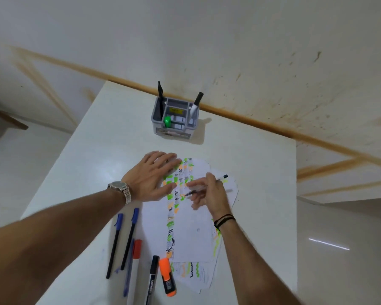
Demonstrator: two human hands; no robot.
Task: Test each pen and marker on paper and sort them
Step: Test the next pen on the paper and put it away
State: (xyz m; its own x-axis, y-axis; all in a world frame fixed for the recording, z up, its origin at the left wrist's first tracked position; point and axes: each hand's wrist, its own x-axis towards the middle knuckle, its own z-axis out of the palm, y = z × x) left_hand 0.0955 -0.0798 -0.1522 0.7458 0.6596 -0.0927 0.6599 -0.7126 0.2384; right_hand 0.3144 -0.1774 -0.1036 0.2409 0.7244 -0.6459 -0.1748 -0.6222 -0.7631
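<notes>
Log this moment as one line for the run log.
step: testing pen | right hand: grips pen, tip on paper | left hand: flat on paper | organizer: three items in

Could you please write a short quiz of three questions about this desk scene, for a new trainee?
1. True or false: the left hand lies flat with straight fingers on the paper.
2. What does the right hand hold? A) the orange highlighter B) a clear pen C) a ruler
3. Fill in: the grey organizer stands at the ____ edge of the table, beside the wall.

Key:
1. True.
2. B; the highlighter lies capped on the table, near the sheets' lower corner.
3. Far.
</notes>
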